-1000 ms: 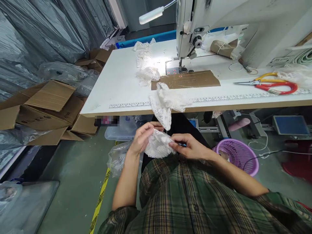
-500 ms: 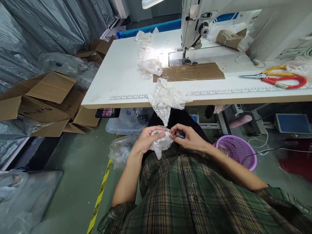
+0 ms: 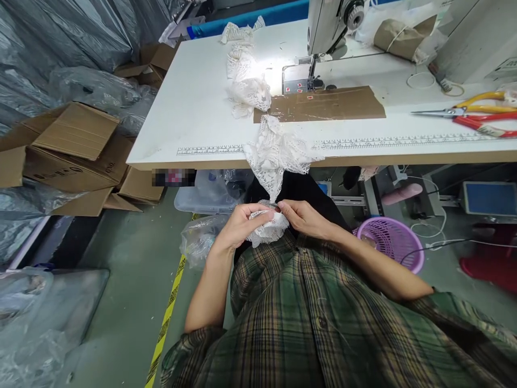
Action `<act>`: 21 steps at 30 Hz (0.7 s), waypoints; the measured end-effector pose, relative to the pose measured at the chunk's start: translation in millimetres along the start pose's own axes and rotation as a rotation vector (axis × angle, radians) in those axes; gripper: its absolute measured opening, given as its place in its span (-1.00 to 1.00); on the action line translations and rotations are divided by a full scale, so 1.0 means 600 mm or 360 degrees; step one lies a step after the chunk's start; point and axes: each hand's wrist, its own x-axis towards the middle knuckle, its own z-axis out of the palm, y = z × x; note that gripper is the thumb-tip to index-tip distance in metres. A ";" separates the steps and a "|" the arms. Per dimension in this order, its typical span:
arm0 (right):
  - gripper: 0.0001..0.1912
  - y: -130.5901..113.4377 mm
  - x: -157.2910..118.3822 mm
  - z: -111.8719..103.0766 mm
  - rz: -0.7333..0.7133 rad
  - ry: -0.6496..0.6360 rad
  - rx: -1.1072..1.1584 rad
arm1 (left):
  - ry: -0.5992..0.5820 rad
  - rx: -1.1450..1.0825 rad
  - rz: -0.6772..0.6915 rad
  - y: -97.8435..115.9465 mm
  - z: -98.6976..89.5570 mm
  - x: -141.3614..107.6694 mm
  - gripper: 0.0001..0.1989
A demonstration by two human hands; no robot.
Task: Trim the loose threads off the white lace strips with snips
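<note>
A white sewing table (image 3: 177,108) is stretching across the upper part of the view, its front edge running above the person's lap. On the floor beyond its left end, an open cardboard box (image 3: 76,129) is sitting with its flaps splayed. The sewing machine (image 3: 321,24) is standing on the tabletop, its needle area lit. Under the table, to the right of the lap, a purple basket (image 3: 393,237) is resting on the floor. A trail of white lace (image 3: 241,62) is lying toward the person on the tabletop, left of the needle. A brown strip (image 3: 347,103) is lying flat in front of the needle area, its left end meeting that lace. Scissors (image 3: 462,112) with yellow and red handles are lying at the right. Nearer the person, a draped lace piece (image 3: 277,153) is hanging over the front edge, its narrow tip reaching down to the hands.

The left hand (image 3: 240,226) is pinching a gathered lace bunch (image 3: 270,229) above the lap, thumb on top. The right hand (image 3: 309,220) is meeting it at the lace's upper edge, thumb and forefinger pressed together. A thin dark tool (image 3: 274,205) is apparently poking out from those right fingertips, though it is too small to identify surely.
</note>
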 end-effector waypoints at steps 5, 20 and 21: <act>-0.41 0.007 -0.005 -0.002 0.0049 0.0082 0.0006 | 0.0072 0.0050 0.0043 0.002 -0.001 0.001 -0.77; -0.52 -0.002 -0.014 -0.001 -0.0006 0.0149 0.0448 | 0.0197 0.0087 0.0173 -0.003 0.007 -0.002 -0.70; -0.51 -0.002 -0.015 -0.001 -0.0005 0.0147 0.0460 | 0.0191 0.0077 0.0168 -0.005 0.007 -0.001 -0.70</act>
